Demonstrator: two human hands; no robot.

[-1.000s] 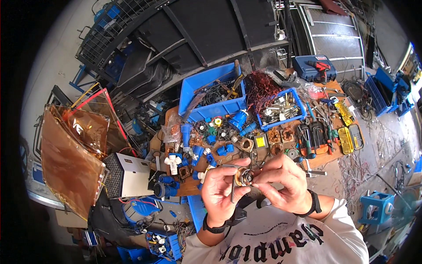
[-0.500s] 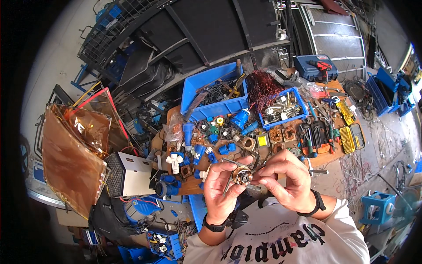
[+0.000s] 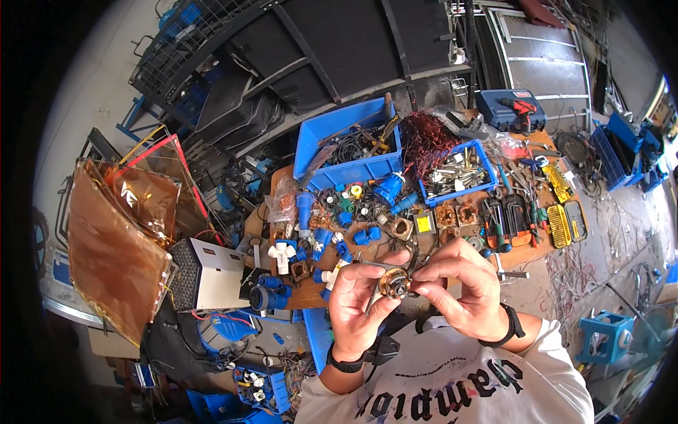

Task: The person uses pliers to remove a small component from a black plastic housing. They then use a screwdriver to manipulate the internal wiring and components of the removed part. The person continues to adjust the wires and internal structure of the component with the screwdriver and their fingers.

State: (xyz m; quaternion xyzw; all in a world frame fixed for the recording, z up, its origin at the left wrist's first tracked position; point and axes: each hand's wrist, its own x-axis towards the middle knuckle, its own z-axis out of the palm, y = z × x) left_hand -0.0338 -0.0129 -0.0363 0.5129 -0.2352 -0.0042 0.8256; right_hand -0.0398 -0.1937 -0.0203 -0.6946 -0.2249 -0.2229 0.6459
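I have the left grip (image 3: 355, 302) closed around a round metal part (image 3: 395, 285), pinched between thumb and fingers; the right grip (image 3: 460, 288) is slightly parted just beside it, contact unclear to me. Since half a second ago the part has tipped, so its stepped core shows more obliquely, near the right fingertips. Beyond spreads the cluttered table (image 3: 304, 296) with a blue bin (image 3: 353, 174).

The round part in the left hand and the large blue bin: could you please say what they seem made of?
The round part looks like metal, polished in places, from its bright glints; which metal is unclear. The large blue bin is probably smooth plastic, given its even colour.
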